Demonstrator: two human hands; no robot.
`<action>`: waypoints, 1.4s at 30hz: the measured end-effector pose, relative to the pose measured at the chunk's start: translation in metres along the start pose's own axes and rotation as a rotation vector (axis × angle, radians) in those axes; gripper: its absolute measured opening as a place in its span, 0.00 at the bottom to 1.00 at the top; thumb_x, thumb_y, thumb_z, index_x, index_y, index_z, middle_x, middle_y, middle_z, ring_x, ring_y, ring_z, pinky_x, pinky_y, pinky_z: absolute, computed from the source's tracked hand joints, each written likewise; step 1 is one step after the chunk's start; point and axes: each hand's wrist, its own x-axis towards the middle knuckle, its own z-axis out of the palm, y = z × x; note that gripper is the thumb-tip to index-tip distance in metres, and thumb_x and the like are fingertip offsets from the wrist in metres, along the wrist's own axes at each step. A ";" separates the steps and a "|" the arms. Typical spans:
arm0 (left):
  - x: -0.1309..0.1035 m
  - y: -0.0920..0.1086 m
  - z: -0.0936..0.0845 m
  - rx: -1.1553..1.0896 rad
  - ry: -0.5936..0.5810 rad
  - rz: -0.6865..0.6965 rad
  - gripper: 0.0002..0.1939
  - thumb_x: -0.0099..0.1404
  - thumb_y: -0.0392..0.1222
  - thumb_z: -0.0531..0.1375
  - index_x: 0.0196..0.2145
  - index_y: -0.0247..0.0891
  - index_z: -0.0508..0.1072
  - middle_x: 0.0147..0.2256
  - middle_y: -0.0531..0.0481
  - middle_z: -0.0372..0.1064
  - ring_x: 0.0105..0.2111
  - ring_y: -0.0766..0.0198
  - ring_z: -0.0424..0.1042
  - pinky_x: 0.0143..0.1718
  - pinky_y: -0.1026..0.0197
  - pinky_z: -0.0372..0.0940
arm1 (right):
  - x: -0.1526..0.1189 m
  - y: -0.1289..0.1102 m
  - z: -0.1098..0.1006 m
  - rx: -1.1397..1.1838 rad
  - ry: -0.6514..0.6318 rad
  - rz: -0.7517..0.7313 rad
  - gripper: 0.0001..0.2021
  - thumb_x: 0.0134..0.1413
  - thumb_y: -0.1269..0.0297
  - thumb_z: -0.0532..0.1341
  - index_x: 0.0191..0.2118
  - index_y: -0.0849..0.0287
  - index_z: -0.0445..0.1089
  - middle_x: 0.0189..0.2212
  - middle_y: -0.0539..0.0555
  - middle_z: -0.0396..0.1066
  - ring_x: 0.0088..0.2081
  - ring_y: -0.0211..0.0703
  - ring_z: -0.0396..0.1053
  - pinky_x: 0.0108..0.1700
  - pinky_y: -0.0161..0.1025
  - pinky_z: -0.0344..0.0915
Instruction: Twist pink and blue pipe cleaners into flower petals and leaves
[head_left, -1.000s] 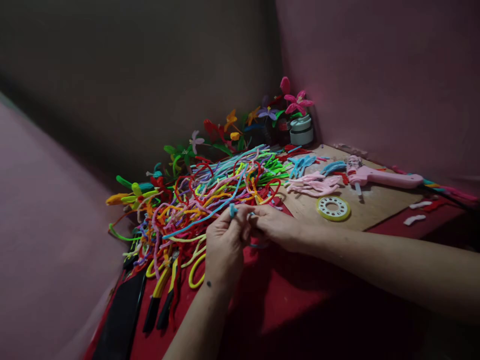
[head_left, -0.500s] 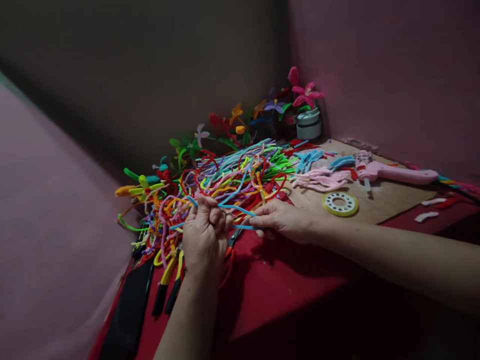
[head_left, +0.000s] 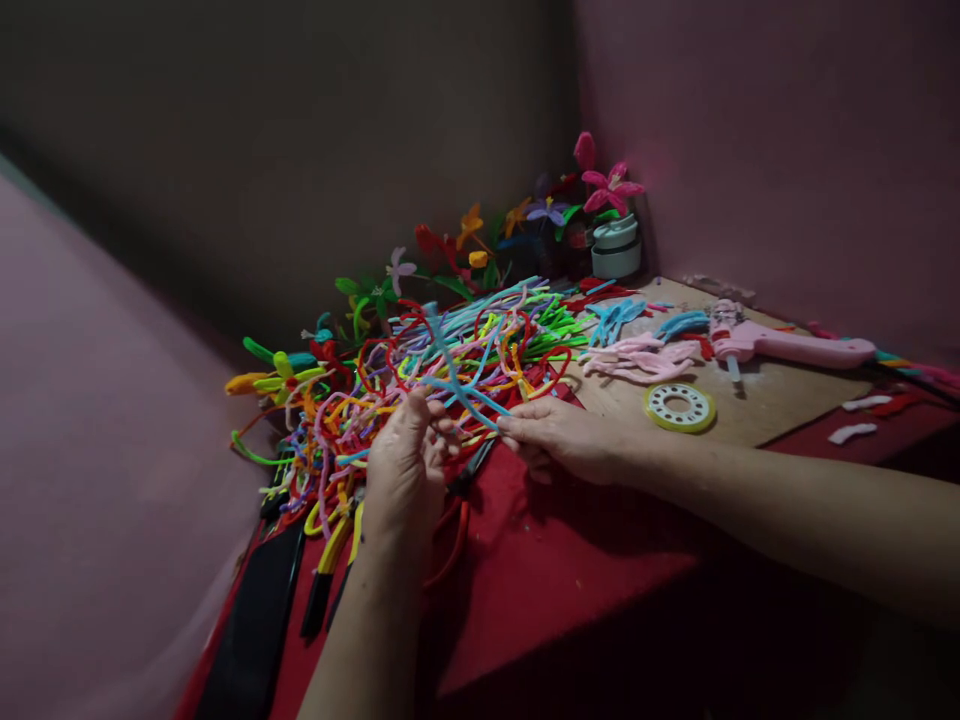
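Note:
A light blue pipe cleaner is held in the air between my hands, its two lengths crossing. My right hand pinches it between thumb and fingers near the crossing. One length rises blurred and free over the pile. The other length runs to the thumb tip of my left hand, whose fingers are curled and appear to hold its end; the contact is partly hidden. Below and behind my hands lies a tangled pile of many-coloured pipe cleaners. Scissors lie partly hidden behind my left hand.
Pliers with yellow and black handles and a black flat object lie at left. A pink glue gun, a yellow-rimmed tape roll and pink pieces rest on a wooden board. Pipe-cleaner flowers stand behind.
One length of the blue pipe cleaner has come out of my left hand and swung upward. My left hand has shifted slightly and its fingers have loosened. My right hand keeps its pinch.

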 end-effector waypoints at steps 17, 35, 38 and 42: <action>-0.010 -0.008 0.010 0.179 -0.042 -0.103 0.15 0.52 0.41 0.63 0.39 0.34 0.73 0.22 0.54 0.62 0.19 0.74 0.60 0.20 0.70 0.56 | 0.001 -0.008 -0.005 0.243 -0.047 0.038 0.09 0.49 0.65 0.60 0.30 0.68 0.69 0.26 0.56 0.71 0.22 0.33 0.66 0.27 0.35 0.65; -0.008 -0.021 0.012 0.167 -0.082 -0.188 0.15 0.50 0.40 0.65 0.35 0.32 0.74 0.23 0.51 0.67 0.20 0.73 0.62 0.22 0.69 0.60 | 0.005 0.000 -0.003 0.296 0.110 0.088 0.08 0.52 0.67 0.58 0.27 0.67 0.68 0.20 0.53 0.68 0.20 0.33 0.65 0.21 0.30 0.64; -0.007 -0.021 0.013 0.070 -0.031 -0.222 0.14 0.48 0.38 0.66 0.34 0.32 0.74 0.26 0.49 0.70 0.23 0.70 0.67 0.27 0.66 0.64 | 0.009 0.004 -0.008 0.568 -0.016 0.153 0.04 0.51 0.72 0.57 0.31 0.67 0.69 0.24 0.55 0.70 0.25 0.36 0.68 0.29 0.34 0.67; -0.006 -0.022 0.013 -0.025 -0.019 -0.234 0.15 0.45 0.37 0.67 0.33 0.33 0.74 0.25 0.50 0.69 0.24 0.69 0.68 0.28 0.65 0.65 | 0.014 0.009 -0.010 0.726 0.015 0.135 0.03 0.49 0.76 0.58 0.29 0.65 0.69 0.24 0.52 0.69 0.24 0.33 0.67 0.26 0.29 0.65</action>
